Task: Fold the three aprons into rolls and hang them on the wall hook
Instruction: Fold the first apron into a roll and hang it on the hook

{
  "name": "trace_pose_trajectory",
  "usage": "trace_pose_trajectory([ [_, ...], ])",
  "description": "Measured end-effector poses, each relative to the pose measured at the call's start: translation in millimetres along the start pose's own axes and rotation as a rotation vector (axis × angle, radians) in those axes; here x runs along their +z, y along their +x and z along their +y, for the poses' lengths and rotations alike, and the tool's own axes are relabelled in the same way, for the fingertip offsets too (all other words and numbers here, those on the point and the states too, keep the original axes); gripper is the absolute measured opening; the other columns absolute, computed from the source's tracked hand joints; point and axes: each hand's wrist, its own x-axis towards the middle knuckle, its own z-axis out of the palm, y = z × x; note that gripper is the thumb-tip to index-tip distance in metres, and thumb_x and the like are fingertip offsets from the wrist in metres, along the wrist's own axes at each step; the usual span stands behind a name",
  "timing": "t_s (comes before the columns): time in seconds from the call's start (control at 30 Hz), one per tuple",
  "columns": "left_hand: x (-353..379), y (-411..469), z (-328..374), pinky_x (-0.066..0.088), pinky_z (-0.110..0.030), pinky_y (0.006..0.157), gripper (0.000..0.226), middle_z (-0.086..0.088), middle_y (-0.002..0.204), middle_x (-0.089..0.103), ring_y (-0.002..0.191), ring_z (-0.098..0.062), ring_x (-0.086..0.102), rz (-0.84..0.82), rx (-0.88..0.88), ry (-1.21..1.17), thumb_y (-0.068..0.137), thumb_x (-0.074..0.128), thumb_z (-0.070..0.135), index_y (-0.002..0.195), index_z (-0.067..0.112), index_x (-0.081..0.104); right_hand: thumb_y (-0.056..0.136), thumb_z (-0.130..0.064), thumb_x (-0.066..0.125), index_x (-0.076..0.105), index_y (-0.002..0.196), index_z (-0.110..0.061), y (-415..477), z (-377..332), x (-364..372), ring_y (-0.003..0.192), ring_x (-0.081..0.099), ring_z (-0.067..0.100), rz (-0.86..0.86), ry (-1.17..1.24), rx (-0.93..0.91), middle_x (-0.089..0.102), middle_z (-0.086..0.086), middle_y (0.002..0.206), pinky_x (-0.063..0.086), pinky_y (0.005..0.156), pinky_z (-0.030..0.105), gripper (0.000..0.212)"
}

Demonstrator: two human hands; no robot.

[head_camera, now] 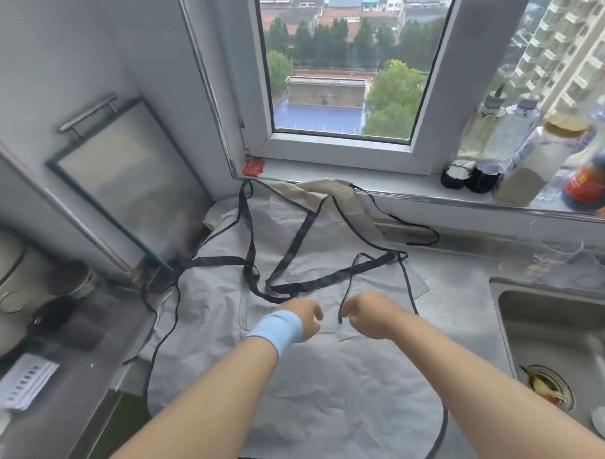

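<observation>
Wrinkled grey apron [323, 384], dark-trimmed, flat on counter [463, 303], straps [293, 249] tangled atop, beige apron [350, 200] beneath

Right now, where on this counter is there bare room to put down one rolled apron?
Bare counter lies between the grey apron and the sink, and on the sill between the red packet and the bottles. The left side is crowded with a cooker and cups.

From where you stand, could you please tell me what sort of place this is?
Probably a home kitchen: a steel sink holding food scraps, condiment bottles on the windowsill, and aprons spread on a metal counter.
</observation>
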Motion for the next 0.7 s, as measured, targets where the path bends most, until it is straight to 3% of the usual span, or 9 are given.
trace_pose_trajectory([
  [0.23,-66,57,-90,0.044,-0.040,0.100,0.042,0.001,0.129,0.049,0.127,-0.024,0.043,0.120,-0.020,0.182,0.089,0.057,0.030,0.130,0.035,0.052,0.083,-0.026,0.057,0.065,0.119,-0.031,109,-76,-2,0.112,0.060,0.025,0.034,-0.080,-0.095,0.066,-0.003,0.117,0.051,0.088,0.033,0.037],
  [0.37,-88,92,-132,0.042,-0.040,0.103,0.066,0.001,0.136,0.045,0.129,-0.024,0.036,-0.055,0.078,0.346,0.078,0.069,0.037,0.138,0.038,0.043,0.074,-0.035,0.072,0.038,0.138,-0.039,153,-100,20,0.112,0.056,0.026,-0.053,-0.202,-0.113,0.052,-0.001,0.126,0.049,0.087,0.036,0.072],
  [0.4,-90,102,-141,0.041,-0.041,0.104,0.073,0.002,0.139,0.042,0.130,-0.024,0.034,-0.110,0.082,0.397,0.076,0.072,0.036,0.141,0.040,0.038,0.076,-0.030,0.071,0.034,0.140,-0.037,161,-103,26,0.109,0.057,0.029,-0.070,-0.239,-0.106,0.049,0.002,0.126,0.049,0.084,0.038,0.074],
  [0.47,-90,120,-156,0.041,-0.042,0.104,0.081,-0.001,0.143,0.037,0.132,-0.026,0.031,-0.195,0.088,0.513,0.076,0.074,0.036,0.145,0.040,0.031,0.085,-0.016,0.061,0.040,0.137,-0.026,176,-108,36,0.105,0.059,0.034,-0.078,-0.280,-0.066,0.048,0.008,0.125,0.047,0.079,0.040,0.057],
  [0.57,-92,134,-168,0.046,-0.033,0.090,0.063,-0.002,0.135,0.049,0.122,-0.027,0.047,-0.223,0.090,0.542,0.083,0.068,0.032,0.140,0.036,0.042,0.088,-0.010,0.053,0.065,0.111,-0.020,194,-108,33,0.100,0.061,0.031,-0.060,-0.337,-0.044,0.063,0.007,0.105,0.045,0.074,0.034,0.028],
  [0.63,-102,136,-167,0.047,-0.030,0.081,0.041,-0.001,0.122,0.061,0.108,-0.026,0.060,-0.195,0.052,0.450,0.086,0.061,0.027,0.126,0.032,0.058,0.088,-0.017,0.057,0.070,0.102,-0.023,200,-106,16,0.099,0.058,0.029,0.035,-0.281,-0.057,0.064,0.005,0.096,0.043,0.071,0.033,0.020],
  [0.7,-123,139,-166,0.050,-0.030,0.078,0.030,-0.002,0.111,0.067,0.097,-0.027,0.064,-0.110,0.010,0.320,0.087,0.052,0.017,0.112,0.025,0.066,0.090,-0.026,0.058,0.069,0.099,-0.024,207,-104,-14,0.101,0.053,0.027,0.174,-0.186,-0.043,0.063,0.003,0.098,0.041,0.071,0.033,0.014],
])
